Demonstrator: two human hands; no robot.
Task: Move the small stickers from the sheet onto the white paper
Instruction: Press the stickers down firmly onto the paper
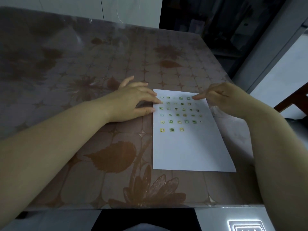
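Across the desk [100, 147] lies the white paper [191, 150], stickers [177, 115] in rows; left hand [133, 100] pins its edge with flat fingers [150, 95], right hand [223, 99] bunches fingers at the top row, hold unclear, a sticker likely needing pressing down next.

L hand [135, 100], R hand [223, 99] at stickered paper [191, 147] top.

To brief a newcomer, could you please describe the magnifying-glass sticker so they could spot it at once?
On the brown flowered table lies a white paper. Its lowest row holds only three stickers, and the magnifying-glass sticker is the leftmost. It alone shows a dark lens on yellow.
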